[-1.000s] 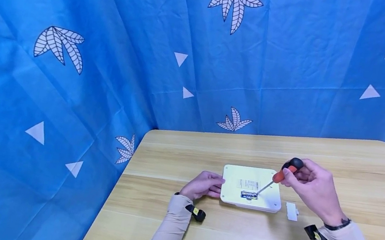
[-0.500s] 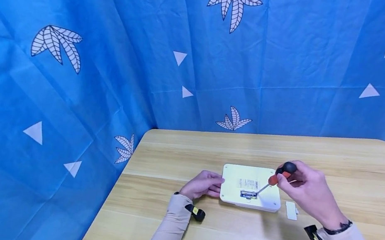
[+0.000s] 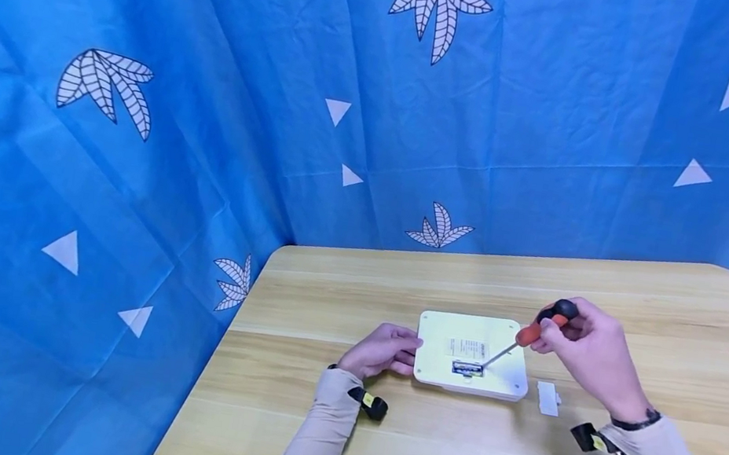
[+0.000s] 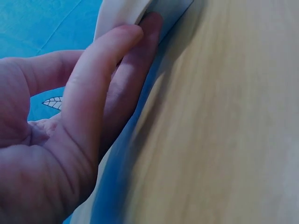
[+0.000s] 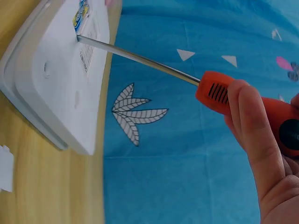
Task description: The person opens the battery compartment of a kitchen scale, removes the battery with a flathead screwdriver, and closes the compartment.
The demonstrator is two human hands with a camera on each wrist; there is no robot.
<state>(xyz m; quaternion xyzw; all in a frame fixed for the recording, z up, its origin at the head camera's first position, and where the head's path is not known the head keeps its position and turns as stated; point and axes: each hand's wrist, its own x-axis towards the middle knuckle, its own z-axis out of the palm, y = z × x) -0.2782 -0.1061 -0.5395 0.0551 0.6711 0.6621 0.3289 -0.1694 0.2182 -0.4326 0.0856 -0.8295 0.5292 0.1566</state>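
A flat white device (image 3: 440, 335) lies on the table with a printed label and an uncovered battery compartment (image 3: 468, 369) facing up; batteries show inside. My left hand (image 3: 384, 351) holds the device's left edge, thumb on top, other fingers along the side. In the left wrist view, two fingers (image 4: 88, 88) reach the white edge. My right hand (image 3: 595, 355) grips the orange and black handle of a screwdriver (image 3: 529, 334). Its metal shaft (image 5: 140, 59) slants down, and the tip meets the right end of the compartment, beside a battery (image 5: 80, 16).
Right of the device lies a small white battery cover (image 3: 548, 398). The wooden table (image 3: 356, 282) ends at the back against a blue patterned curtain (image 3: 398, 105), which also hangs along the left side. Each wrist carries a black camera strap (image 3: 369, 402).
The screwdriver's handle dipped toward the device, then rose back up and to the right with my right hand. Its tip stays at the compartment's right end. My left hand keeps its place.
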